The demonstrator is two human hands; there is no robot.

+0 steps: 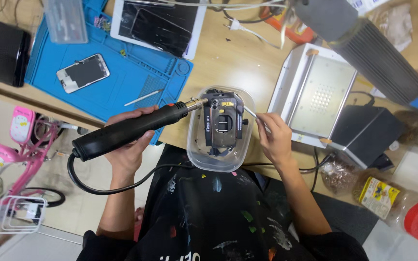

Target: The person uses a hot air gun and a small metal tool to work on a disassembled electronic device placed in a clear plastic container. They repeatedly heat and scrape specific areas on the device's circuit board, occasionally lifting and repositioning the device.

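While left hand [130, 140] grips hot-air gun [131, 126] — right hand [273, 137] w/ tweezers [251, 113] at phone frame [223, 126].

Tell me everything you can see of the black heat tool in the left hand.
The heat tool is a long black handle, plastic by its look, with a short metal nozzle aimed at the dark phone frame in the clear tub. The left hand grips it from below, nearly level. A black cord loops from its rear end.
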